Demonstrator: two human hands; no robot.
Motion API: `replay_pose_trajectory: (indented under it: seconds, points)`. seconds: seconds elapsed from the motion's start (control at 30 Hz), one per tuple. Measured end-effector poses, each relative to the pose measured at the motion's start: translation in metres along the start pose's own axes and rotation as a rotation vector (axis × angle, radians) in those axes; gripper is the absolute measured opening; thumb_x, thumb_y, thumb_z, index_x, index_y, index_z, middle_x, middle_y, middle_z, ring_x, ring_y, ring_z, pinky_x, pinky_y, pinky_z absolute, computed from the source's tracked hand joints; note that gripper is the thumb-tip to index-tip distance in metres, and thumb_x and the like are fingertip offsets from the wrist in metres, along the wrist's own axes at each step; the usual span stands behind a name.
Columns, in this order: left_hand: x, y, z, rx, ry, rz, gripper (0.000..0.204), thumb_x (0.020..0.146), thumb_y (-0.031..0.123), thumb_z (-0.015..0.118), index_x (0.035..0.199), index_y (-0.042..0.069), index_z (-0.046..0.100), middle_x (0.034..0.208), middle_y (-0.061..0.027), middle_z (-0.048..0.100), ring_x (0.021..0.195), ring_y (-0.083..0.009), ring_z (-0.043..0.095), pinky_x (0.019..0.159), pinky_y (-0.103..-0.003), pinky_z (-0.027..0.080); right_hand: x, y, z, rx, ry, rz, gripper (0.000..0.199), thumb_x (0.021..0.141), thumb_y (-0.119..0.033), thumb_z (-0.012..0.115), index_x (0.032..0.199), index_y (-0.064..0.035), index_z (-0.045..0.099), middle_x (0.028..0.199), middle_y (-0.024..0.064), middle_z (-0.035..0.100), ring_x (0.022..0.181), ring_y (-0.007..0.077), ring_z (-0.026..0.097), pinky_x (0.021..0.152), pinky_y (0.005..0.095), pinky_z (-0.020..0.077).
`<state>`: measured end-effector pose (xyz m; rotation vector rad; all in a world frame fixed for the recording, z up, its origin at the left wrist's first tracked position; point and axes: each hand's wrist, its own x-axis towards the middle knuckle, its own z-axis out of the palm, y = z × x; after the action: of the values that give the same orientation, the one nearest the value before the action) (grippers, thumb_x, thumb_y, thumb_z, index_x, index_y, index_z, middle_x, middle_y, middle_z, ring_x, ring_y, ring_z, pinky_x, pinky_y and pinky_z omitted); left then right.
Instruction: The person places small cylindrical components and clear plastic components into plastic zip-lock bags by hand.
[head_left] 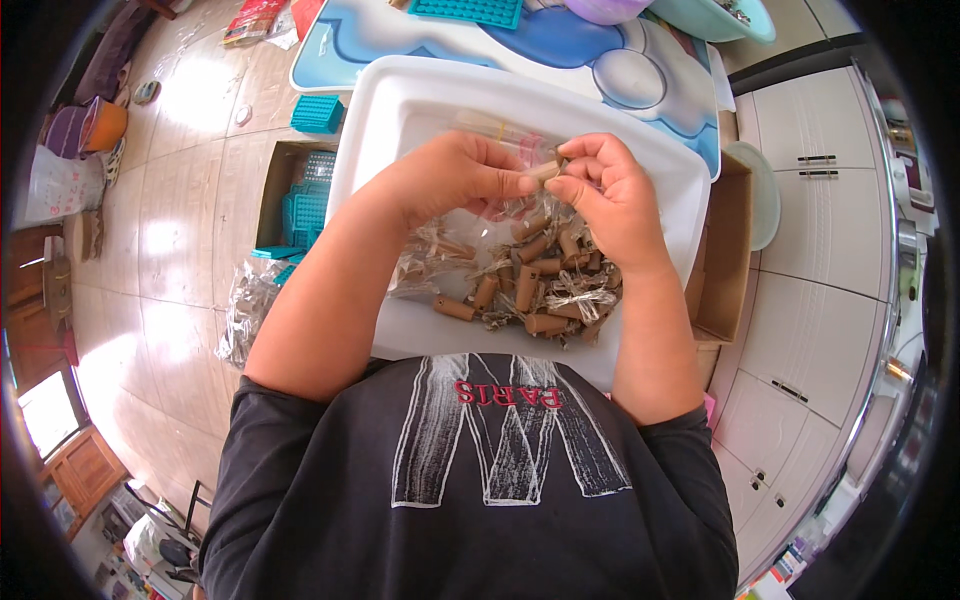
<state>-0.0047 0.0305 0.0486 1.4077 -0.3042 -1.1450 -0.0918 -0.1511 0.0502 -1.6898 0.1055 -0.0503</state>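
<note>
Above a white plastic tub (385, 95), my two hands meet at one small brown tube (543, 172). My left hand (455, 178) pinches one end of it between thumb and fingers. The thumb and fingertips of my right hand (610, 190) close on its other end, where a small dark bit shows. Whether that bit belongs to the tube cannot be made out. Below the hands lies a heap of similar brown tubes (527, 285), several with clear crinkled wrapping (580, 300) among them. A clear plastic bag (490, 125) with a pink edge lies behind my left fingers.
Left of the tub, a cardboard box (268, 205) holds teal ridged trays (305, 210), and another teal tray (317, 114) lies beyond. Crumpled clear wrapping (247, 310) sits on the floor. A blue-and-white table (440, 40) bears basins at the far side. Another cardboard box (728, 255) stands right.
</note>
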Motion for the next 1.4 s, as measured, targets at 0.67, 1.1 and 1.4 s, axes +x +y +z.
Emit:
replay_pose_trajectory:
  seconds: [0.67, 1.1, 1.4]
  points:
    - [0.006, -0.009, 0.0, -0.257, 0.042, 0.068, 0.025, 0.088, 0.022, 0.054, 0.095, 0.0, 0.062, 0.084, -0.0057, 0.063, 0.074, -0.0105, 0.059, 0.068, -0.023, 0.046, -0.001, -0.003, 0.003, 0.024, -0.031, 0.009, 0.019, 0.083, -0.009, 0.06, 0.101, -0.003, 0.063, 0.074, -0.0021, 0.059, 0.06, 0.0039, 0.047, 0.055, 0.0179, 0.0404]
    - [0.01, -0.014, 0.008, -0.192, 0.274, 0.069, 0.025, 0.088, 0.022, 0.053, 0.097, 0.001, 0.064, 0.08, -0.0039, 0.063, 0.068, -0.0085, 0.056, 0.059, -0.023, 0.043, 0.001, -0.001, 0.01, 0.005, -0.144, 0.161, 0.019, 0.084, -0.015, 0.06, 0.1, -0.0039, 0.064, 0.07, -0.0032, 0.056, 0.056, 0.0041, 0.047, 0.052, 0.0177, 0.0391]
    - [0.006, -0.012, 0.006, -0.356, 0.06, 0.056, 0.026, 0.088, 0.018, 0.051, 0.107, 0.002, 0.058, 0.09, -0.0032, 0.062, 0.078, -0.0093, 0.058, 0.071, -0.024, 0.046, 0.005, -0.002, 0.009, 0.2, -0.041, 0.116, 0.013, 0.085, -0.008, 0.057, 0.096, 0.0, 0.058, 0.08, -0.0005, 0.059, 0.064, 0.0044, 0.048, 0.058, 0.0178, 0.0398]
